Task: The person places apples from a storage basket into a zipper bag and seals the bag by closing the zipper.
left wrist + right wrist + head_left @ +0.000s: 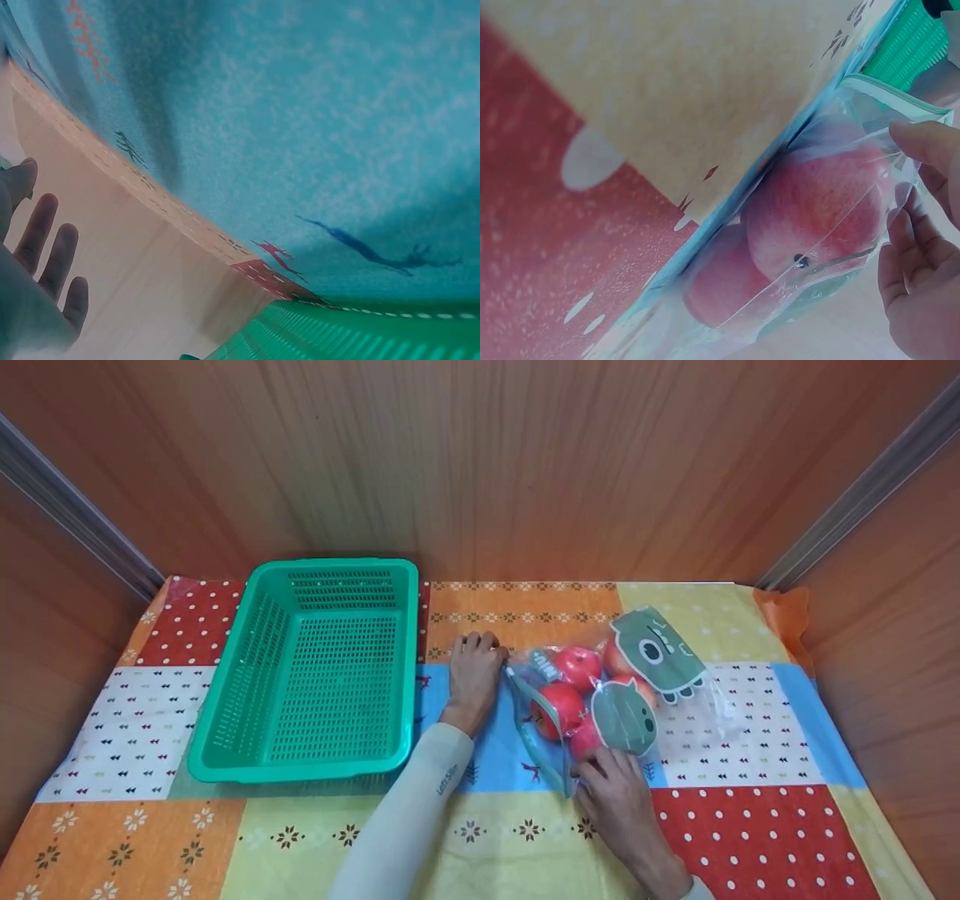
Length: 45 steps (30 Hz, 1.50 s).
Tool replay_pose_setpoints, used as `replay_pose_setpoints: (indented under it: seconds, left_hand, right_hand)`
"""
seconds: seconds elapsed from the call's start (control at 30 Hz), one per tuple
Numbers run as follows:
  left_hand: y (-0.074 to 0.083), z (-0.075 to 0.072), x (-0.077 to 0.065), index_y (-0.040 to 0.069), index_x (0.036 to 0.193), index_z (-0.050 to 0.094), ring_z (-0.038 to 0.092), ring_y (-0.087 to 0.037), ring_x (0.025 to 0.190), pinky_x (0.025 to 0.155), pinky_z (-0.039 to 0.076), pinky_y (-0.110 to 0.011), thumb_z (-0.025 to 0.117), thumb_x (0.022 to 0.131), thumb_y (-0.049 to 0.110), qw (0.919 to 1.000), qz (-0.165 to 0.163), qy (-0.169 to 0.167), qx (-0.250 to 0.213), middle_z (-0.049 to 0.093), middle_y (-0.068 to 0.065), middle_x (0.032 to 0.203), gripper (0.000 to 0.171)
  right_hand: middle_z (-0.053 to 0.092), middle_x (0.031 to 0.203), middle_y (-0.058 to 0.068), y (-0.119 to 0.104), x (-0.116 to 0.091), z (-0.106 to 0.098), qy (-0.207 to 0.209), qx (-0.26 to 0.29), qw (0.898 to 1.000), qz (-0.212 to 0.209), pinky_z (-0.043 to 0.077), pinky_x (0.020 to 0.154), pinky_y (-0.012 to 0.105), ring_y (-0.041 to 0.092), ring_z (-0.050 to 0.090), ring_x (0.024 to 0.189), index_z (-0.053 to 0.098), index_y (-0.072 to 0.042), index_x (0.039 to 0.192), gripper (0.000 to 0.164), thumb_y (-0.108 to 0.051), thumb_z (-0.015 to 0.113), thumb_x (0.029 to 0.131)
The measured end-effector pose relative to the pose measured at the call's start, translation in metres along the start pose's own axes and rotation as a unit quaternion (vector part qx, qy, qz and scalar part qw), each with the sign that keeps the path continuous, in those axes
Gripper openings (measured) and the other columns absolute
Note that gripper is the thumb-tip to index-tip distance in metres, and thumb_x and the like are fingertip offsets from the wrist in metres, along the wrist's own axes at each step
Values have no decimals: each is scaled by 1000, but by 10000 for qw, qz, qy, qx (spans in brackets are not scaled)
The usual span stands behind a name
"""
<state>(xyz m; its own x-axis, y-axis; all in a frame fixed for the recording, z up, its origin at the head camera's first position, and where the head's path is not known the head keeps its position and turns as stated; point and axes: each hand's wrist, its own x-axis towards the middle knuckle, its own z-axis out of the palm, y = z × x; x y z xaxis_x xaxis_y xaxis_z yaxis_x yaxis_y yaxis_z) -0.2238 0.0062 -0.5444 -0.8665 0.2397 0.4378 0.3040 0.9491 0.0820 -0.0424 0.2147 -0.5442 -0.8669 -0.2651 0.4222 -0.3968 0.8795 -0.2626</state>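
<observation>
A clear zip bag (559,769) with grey-green cartoon monster prints lies on the patterned cloth, its zip mouth parted toward the left. Several red apples (579,667) are inside; two of them show close up through the plastic in the right wrist view. My left hand (476,671) pinches the far corner of the bag's mouth, fingertips partly hidden. At the near side, my right hand (619,791) grips the bag's edge between thumb (922,142) and fingers, right beside an apple.
A green perforated plastic basket (409,675) with nothing in it stands left of my left hand. Patchwork cloth (750,832) covers the table. Wood-grain panels (510,472) rise behind and on both sides.
</observation>
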Motion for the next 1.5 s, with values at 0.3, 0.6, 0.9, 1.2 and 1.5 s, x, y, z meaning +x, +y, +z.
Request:
replay_pose_setpoints:
  seconds: [0.3,0.6,0.9,1.2,1.5]
  left_hand:
    - [0,0,-2,23,107,86,65,-22,107,97,50,-39,75,98,7,9999,-86,-71,0,75,0,112,21]
    - [-1,-1,-1,23,114,84,62,-24,111,100,49,-40,75,99,13,9983,-314,-478,97,74,-1,117,21]
    - [-1,-1,0,22,110,85,64,-24,109,97,50,-40,74,100,14,9987,-362,-326,168,75,-2,115,17]
    - [0,0,0,20,109,85,66,-24,107,95,51,-40,73,101,16,9994,-299,-177,61,76,-2,112,15]
    - [0,0,0,20,107,86,67,-25,105,91,51,-39,73,100,13,9992,-318,-201,164,77,-2,111,16]
  right_hand:
    - [74,98,-3,4,-2,-2,505,324,9982,-89,56,89,41,15,68,94,82,-14,92,32,-6,100,68]
    - [78,94,-4,8,-2,-7,826,538,9950,-170,52,93,31,13,71,93,82,-13,93,29,-1,97,71]
    - [77,95,-4,15,-4,-8,630,302,9969,-368,58,86,40,15,69,92,80,-16,94,30,-7,98,72]
    - [73,102,-3,9,-5,-10,302,164,9987,-386,56,87,40,15,65,96,79,-15,101,38,-14,101,69]
    - [66,105,0,1,-4,-3,121,-174,9992,-347,57,88,41,18,62,100,75,-15,99,46,-13,103,63]
